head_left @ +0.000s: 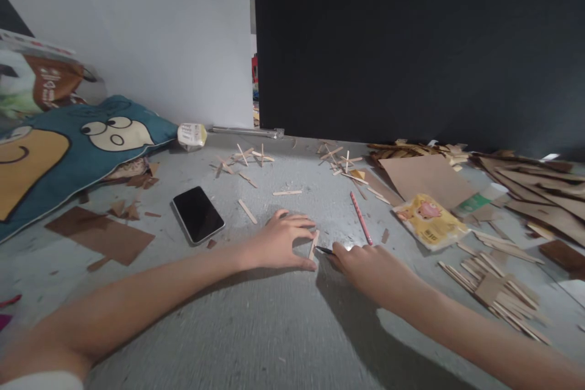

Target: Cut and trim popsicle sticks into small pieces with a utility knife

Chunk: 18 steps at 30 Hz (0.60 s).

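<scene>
Between the thumb and fingertips of my left hand point(284, 239) a short wooden craft stick point(313, 245) is pinned by its two ends against the grey surface. My right hand point(361, 263) is closed around a slim dark pen-like tool point(325, 250), its tip at the stick's right side. Whether the tool is a pen or a blade I cannot tell. A red patterned pencil point(361, 218) lies just beyond my right hand. Two loose craft sticks, one slanted point(247, 211) and one level point(287, 192), lie beyond my left hand.
A black phone point(198, 214) and brown cardboard point(100, 239) lie left, before a blue cushion point(91, 140). Small stick assemblies point(249, 156) stand farther back. At right are a yellow packet point(429, 221), a stick pile point(498, 292) and cardboard scraps point(534, 186). Panels close off the back.
</scene>
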Each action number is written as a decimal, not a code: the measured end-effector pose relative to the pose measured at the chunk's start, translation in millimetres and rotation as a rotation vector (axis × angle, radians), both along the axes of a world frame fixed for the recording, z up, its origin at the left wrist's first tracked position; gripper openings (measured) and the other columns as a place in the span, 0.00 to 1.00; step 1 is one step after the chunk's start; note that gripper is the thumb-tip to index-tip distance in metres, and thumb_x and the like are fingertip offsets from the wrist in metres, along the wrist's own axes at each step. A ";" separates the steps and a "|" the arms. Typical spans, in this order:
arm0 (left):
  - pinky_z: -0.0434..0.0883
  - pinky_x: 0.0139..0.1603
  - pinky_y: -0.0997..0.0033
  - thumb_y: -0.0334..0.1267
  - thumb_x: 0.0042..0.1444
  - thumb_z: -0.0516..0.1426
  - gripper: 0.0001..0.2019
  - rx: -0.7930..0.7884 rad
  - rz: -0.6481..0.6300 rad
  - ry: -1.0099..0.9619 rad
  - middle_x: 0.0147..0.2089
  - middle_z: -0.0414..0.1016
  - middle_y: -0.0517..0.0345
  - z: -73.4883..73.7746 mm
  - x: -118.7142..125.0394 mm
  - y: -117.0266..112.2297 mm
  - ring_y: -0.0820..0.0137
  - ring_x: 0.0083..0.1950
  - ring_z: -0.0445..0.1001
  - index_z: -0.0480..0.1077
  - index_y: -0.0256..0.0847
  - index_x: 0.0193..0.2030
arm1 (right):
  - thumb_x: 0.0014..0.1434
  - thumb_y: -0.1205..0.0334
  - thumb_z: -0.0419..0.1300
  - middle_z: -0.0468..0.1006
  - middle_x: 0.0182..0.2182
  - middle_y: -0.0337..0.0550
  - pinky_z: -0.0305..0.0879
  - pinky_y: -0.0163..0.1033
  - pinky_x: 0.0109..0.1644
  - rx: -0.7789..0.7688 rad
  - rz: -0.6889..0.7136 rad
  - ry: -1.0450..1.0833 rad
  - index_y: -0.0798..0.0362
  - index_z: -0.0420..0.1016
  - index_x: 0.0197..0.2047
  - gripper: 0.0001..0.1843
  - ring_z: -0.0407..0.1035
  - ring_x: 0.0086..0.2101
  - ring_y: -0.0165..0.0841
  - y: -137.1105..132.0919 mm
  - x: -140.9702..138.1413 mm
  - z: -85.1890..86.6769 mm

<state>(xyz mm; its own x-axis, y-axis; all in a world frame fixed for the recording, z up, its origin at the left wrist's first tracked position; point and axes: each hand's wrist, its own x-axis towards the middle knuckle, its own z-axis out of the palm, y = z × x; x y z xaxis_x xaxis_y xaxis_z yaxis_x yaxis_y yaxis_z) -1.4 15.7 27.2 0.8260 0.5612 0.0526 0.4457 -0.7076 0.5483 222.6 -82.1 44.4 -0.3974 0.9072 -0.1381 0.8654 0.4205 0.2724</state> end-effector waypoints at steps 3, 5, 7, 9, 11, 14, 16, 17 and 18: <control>0.45 0.79 0.40 0.58 0.55 0.71 0.28 -0.032 -0.028 0.001 0.76 0.68 0.48 1.8 -0.4 3.9 0.47 0.79 0.61 0.81 0.51 0.60 | 0.78 0.62 0.50 0.85 0.30 0.50 0.62 0.36 0.28 -0.037 0.036 0.004 0.56 0.78 0.45 0.16 0.84 0.32 0.40 7.7 2.7 6.0; 0.45 0.79 0.39 0.57 0.56 0.71 0.28 -0.048 -0.042 0.000 0.77 0.66 0.48 0.9 -1.2 6.3 0.47 0.79 0.60 0.80 0.52 0.61 | 0.77 0.64 0.52 0.84 0.30 0.50 0.64 0.37 0.30 -0.056 0.058 0.001 0.56 0.78 0.45 0.14 0.84 0.32 0.41 12.7 3.9 7.7; 0.45 0.79 0.38 0.58 0.57 0.70 0.27 -0.060 -0.056 -0.002 0.78 0.65 0.48 -0.8 -2.1 8.1 0.47 0.80 0.60 0.80 0.52 0.61 | 0.76 0.65 0.53 0.84 0.30 0.50 0.65 0.37 0.31 -0.072 0.067 0.002 0.56 0.78 0.45 0.13 0.84 0.33 0.41 16.1 3.7 8.3; 0.45 0.79 0.38 0.60 0.58 0.68 0.26 -0.070 -0.067 -0.008 0.78 0.65 0.48 -2.2 -2.7 9.4 0.47 0.80 0.60 0.81 0.52 0.59 | 0.76 0.65 0.53 0.85 0.31 0.51 0.66 0.37 0.32 -0.094 0.055 0.012 0.56 0.79 0.46 0.13 0.84 0.34 0.41 17.1 1.9 8.8; 0.45 0.79 0.38 0.61 0.60 0.67 0.25 -0.071 -0.076 -0.012 0.77 0.66 0.49 -3.0 -3.0 10.3 0.47 0.79 0.60 0.81 0.52 0.58 | 0.77 0.63 0.52 0.85 0.34 0.52 0.67 0.37 0.32 -0.116 0.017 0.030 0.56 0.80 0.47 0.14 0.85 0.35 0.43 16.4 -0.4 9.0; 0.46 0.78 0.38 0.60 0.60 0.67 0.24 -0.061 -0.087 0.000 0.77 0.67 0.50 -3.0 -3.4 11.3 0.47 0.80 0.59 0.81 0.52 0.58 | 0.78 0.60 0.51 0.86 0.37 0.54 0.69 0.39 0.35 -0.155 -0.075 0.096 0.55 0.81 0.49 0.17 0.85 0.39 0.44 15.6 -1.6 8.6; 0.46 0.78 0.38 0.58 0.60 0.68 0.24 -0.060 -0.087 0.009 0.77 0.66 0.50 -2.8 -3.7 11.8 0.48 0.80 0.59 0.80 0.52 0.59 | 0.79 0.59 0.50 0.86 0.40 0.54 0.70 0.39 0.38 -0.203 -0.112 0.183 0.55 0.81 0.49 0.18 0.84 0.41 0.44 17.0 -0.3 9.1; 0.45 0.78 0.38 0.57 0.59 0.69 0.25 -0.062 -0.084 0.009 0.78 0.65 0.50 -2.9 -3.9 12.0 0.48 0.80 0.59 0.80 0.52 0.60 | 0.79 0.58 0.50 0.86 0.40 0.53 0.70 0.39 0.38 -0.235 -0.123 0.239 0.55 0.81 0.48 0.18 0.84 0.42 0.44 18.4 0.7 10.3; 0.45 0.79 0.38 0.56 0.59 0.70 0.25 -0.065 -0.080 0.007 0.78 0.65 0.50 -3.0 -4.0 12.1 0.48 0.80 0.58 0.80 0.52 0.60 | 0.79 0.58 0.49 0.86 0.39 0.52 0.69 0.38 0.39 -0.271 -0.135 0.296 0.55 0.81 0.45 0.20 0.83 0.41 0.42 20.1 1.7 12.3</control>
<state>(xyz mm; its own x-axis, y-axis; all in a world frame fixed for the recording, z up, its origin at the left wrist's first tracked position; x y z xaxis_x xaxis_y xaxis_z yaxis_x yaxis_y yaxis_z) -5.3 27.8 24.2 0.8684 0.4957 0.0122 0.3935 -0.7039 0.5914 224.3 -62.1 56.6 -0.3359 0.9003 -0.2767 0.9419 0.3202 -0.1016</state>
